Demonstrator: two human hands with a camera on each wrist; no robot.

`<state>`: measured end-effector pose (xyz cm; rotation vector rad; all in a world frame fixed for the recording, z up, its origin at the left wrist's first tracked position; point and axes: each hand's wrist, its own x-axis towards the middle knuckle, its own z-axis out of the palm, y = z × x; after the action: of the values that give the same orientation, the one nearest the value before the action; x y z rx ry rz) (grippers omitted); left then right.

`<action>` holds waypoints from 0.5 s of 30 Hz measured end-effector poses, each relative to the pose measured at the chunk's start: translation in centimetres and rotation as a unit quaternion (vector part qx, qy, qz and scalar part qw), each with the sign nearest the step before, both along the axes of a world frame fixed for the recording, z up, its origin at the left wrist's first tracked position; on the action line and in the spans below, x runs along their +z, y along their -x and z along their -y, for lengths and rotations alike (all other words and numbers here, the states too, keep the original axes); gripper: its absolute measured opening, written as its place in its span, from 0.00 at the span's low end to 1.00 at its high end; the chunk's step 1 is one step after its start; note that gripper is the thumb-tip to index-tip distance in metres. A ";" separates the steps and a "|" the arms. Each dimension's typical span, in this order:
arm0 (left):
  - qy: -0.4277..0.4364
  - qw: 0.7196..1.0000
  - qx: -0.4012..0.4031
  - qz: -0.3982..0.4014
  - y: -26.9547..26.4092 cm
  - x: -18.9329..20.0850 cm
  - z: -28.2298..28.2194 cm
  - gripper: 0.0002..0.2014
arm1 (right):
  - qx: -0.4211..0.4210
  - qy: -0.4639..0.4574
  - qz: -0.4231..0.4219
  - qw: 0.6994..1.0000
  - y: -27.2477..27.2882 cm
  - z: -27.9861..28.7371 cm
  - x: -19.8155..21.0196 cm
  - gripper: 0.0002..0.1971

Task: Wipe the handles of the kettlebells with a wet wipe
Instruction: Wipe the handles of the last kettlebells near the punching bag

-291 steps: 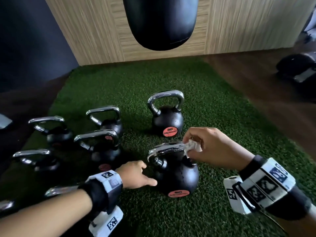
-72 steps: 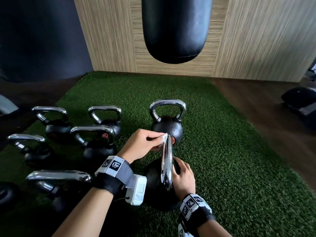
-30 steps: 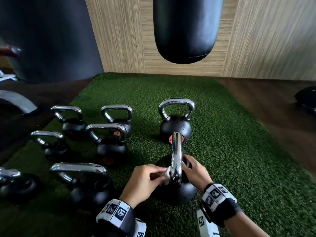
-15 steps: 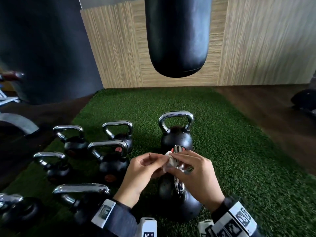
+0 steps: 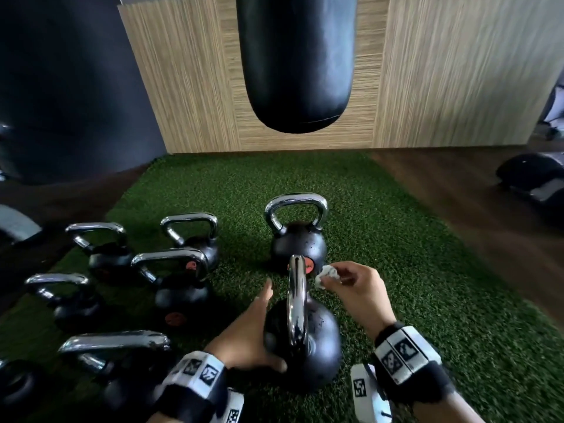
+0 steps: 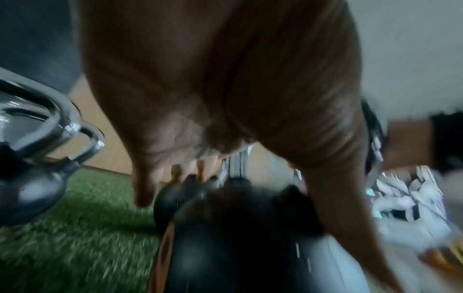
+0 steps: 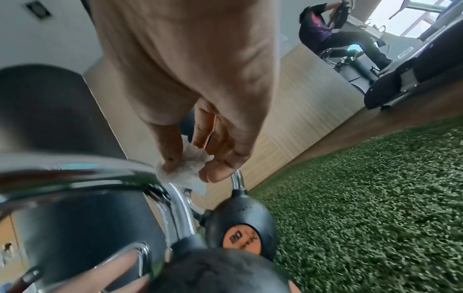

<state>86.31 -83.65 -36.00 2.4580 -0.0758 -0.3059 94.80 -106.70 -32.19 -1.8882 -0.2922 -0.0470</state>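
Observation:
The nearest kettlebell point(image 5: 308, 346) stands on the turf, its chrome handle point(image 5: 296, 300) edge-on to me. My left hand point(image 5: 265, 328) lies flat against the left side of its black ball, fingers straight, thumb low at the front. My right hand point(image 5: 331, 280) hovers just right of the handle's top and pinches a crumpled white wet wipe point(image 5: 326, 273) between thumb and fingertips. In the right wrist view the wipe point(image 7: 185, 168) sits close to the handle's bend point(image 7: 87, 172). The left wrist view is blurred, with the palm point(image 6: 200, 119) over the ball point(image 6: 238, 237).
A second kettlebell point(image 5: 297, 239) stands right behind the near one. Several more point(image 5: 180, 285) crowd the left of the green mat point(image 5: 427, 300). A black punching bag point(image 5: 296, 56) hangs ahead by the wooden wall. Dark gym gear point(image 5: 531, 178) lies on the wood floor at right.
Both hands met at the handle's top half a second ago. The wipe, held earlier by the left hand, is now in the right; the left hand has dropped onto the ball.

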 end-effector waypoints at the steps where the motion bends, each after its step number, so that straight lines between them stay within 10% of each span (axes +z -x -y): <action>1: -0.052 0.998 -0.035 0.005 -0.4 -0.8 0.9 0.78 | -0.001 -0.003 -0.023 1.000 -0.7 -0.4 -0.7 0.08; 8: -0.002 0.977 0.032 0.212 -0.7 -5.5 4.4 0.62 | 0.025 -0.006 -0.054 0.998 -3.6 -3.3 -3.3 0.17; 15: 0.089 0.973 -0.019 0.212 -1.0 -3.9 3.1 0.55 | 0.035 0.143 0.007 0.989 -3.5 -3.4 -5.0 0.05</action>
<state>87.28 -86.74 -39.94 2.3057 -0.3185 0.2062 98.27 -103.33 -37.17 -2.1608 -0.3915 0.0298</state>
